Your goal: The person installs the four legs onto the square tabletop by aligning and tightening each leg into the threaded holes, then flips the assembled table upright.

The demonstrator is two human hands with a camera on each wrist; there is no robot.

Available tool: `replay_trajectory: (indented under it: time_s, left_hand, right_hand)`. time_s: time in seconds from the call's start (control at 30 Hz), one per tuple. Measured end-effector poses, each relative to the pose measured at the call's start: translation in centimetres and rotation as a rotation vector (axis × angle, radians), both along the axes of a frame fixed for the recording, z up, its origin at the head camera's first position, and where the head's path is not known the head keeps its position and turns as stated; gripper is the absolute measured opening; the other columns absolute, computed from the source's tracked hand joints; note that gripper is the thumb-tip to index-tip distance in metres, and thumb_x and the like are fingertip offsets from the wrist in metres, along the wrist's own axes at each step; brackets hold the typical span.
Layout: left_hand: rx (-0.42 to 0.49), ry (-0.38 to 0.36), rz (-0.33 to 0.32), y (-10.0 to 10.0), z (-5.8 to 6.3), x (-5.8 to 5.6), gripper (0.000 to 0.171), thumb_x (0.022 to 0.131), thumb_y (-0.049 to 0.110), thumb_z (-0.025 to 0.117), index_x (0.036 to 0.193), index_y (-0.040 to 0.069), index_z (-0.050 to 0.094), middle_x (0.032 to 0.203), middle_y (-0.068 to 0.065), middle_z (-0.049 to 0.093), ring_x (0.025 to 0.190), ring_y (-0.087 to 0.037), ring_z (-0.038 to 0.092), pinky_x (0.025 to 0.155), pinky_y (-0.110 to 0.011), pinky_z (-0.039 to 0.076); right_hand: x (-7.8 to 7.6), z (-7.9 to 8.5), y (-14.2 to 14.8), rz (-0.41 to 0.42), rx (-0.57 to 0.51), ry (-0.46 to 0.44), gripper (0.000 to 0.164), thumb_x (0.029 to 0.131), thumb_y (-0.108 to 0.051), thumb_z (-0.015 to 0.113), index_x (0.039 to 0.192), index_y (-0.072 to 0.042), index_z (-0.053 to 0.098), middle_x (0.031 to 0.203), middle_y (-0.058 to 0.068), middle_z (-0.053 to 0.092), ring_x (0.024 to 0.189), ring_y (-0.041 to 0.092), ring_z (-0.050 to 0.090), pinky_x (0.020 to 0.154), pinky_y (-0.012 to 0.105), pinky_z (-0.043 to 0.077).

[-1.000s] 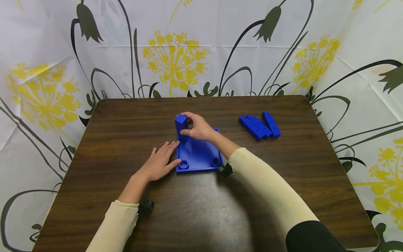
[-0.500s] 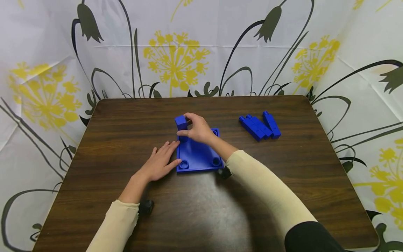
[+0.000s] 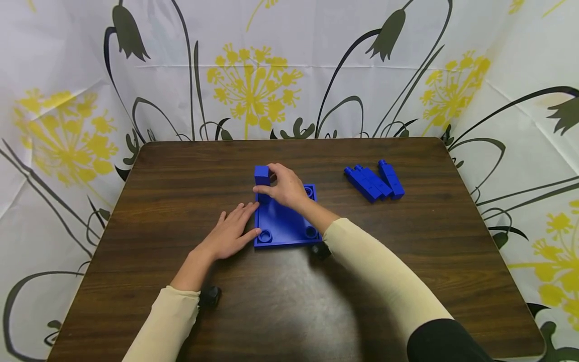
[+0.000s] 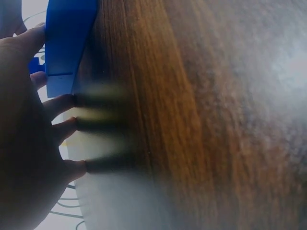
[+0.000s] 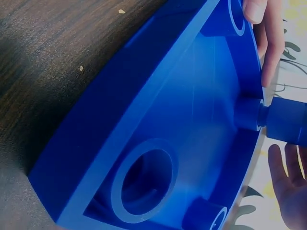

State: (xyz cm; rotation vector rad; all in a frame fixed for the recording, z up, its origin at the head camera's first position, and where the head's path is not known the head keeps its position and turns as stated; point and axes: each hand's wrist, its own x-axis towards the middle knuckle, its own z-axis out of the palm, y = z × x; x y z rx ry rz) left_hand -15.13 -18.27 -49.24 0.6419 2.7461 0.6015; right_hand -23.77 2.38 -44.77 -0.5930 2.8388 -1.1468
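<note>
A shallow blue square panel [image 3: 285, 218] with a raised rim and round corner sockets lies on the table. My right hand [image 3: 287, 187] pinches a square blue leg [image 3: 262, 175] between thumb and fingers, upright over the far left corner. In the right wrist view, the narrow neck of the leg [image 5: 287, 120] is at the mouth of a socket [image 5: 248, 114]. My left hand [image 3: 228, 234] lies with fingers spread, its fingertips touching the left edge of the panel. The left wrist view shows those fingers beside the outer wall of the panel [image 4: 64, 48].
Three more blue legs [image 3: 372, 182] with round pegs lie together at the right back of the dark wooden table [image 3: 452, 261]. A patterned white curtain [image 3: 312, 50] hangs behind the table and at its sides.
The leg has gone lower and turned, so its top face now sits square to the view. My right thumb and wrist have shifted slightly left; the left hand stays put.
</note>
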Motion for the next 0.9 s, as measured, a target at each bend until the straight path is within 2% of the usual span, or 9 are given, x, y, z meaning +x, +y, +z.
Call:
replay_trajectory:
  time_s: [0.17, 0.33, 0.47, 0.67, 0.8, 0.9]
  left_hand:
    - [0.001, -0.001, 0.003, 0.0, 0.0, 0.0, 0.071, 0.1, 0.055, 0.043, 0.159, 0.023, 0.017, 0.161, -0.011, 0.021, 0.149, -0.032, 0.01, 0.11, -0.068, 0.005]
    - [0.002, -0.009, 0.007, 0.0, 0.1, 0.1, 0.071, 0.101, 0.054, 0.043, 0.159, 0.023, 0.017, 0.161, -0.011, 0.021, 0.149, -0.032, 0.01, 0.11, -0.067, 0.005]
    - [0.007, -0.012, 0.009, 0.0, -0.1, 0.1, 0.071, 0.101, 0.054, 0.044, 0.159, 0.022, 0.017, 0.161, -0.011, 0.021, 0.149, -0.033, 0.01, 0.11, -0.068, 0.005]
    - [0.013, -0.021, 0.014, -0.1, -0.1, 0.1, 0.071, 0.101, 0.054, 0.043, 0.159, 0.024, 0.016, 0.161, -0.01, 0.021, 0.149, -0.031, 0.009, 0.111, -0.067, 0.004]
    - [0.011, -0.022, 0.013, 0.0, 0.0, 0.1, 0.072, 0.1, 0.056, 0.042, 0.159, 0.024, 0.016, 0.162, -0.011, 0.02, 0.149, -0.032, 0.009, 0.111, -0.066, 0.003]
    - [0.006, -0.02, 0.013, 0.0, 0.0, 0.1, 0.073, 0.1, 0.058, 0.04, 0.159, 0.024, 0.015, 0.162, -0.01, 0.02, 0.149, -0.032, 0.009, 0.111, -0.066, 0.003]
  right_hand:
    - [-0.2, 0.3, 0.2, 0.04, 0.015, -0.044, 0.056, 0.083, -0.046, 0.077, 0.126, -0.015, 0.059, 0.112, 0.001, 0.061, 0.103, 0.017, 0.06, 0.082, 0.034, 0.049]
    - [-0.7, 0.8, 0.4, 0.113, -0.031, -0.089, 0.064, 0.083, -0.032, 0.08, 0.137, -0.012, 0.052, 0.121, 0.007, 0.058, 0.11, 0.02, 0.058, 0.09, 0.036, 0.046]
    - [-0.9, 1.1, 0.6, 0.188, -0.136, -0.161, 0.065, 0.086, -0.014, 0.077, 0.144, -0.012, 0.047, 0.132, 0.01, 0.056, 0.122, 0.023, 0.054, 0.098, 0.039, 0.045]
    - [-1.0, 1.0, 0.7, 0.318, -0.318, -0.268, 0.067, 0.087, 0.012, 0.06, 0.148, -0.011, 0.041, 0.145, 0.013, 0.047, 0.132, 0.025, 0.047, 0.107, 0.042, 0.039]
    - [-0.9, 1.0, 0.8, 0.336, -0.342, -0.273, 0.064, 0.088, 0.014, 0.057, 0.146, -0.009, 0.043, 0.142, 0.013, 0.051, 0.131, 0.024, 0.048, 0.107, 0.041, 0.038]
    - [-1.0, 0.9, 0.8, 0.327, -0.327, -0.268, 0.062, 0.089, 0.011, 0.06, 0.146, -0.008, 0.044, 0.14, 0.013, 0.053, 0.129, 0.024, 0.05, 0.105, 0.039, 0.041]
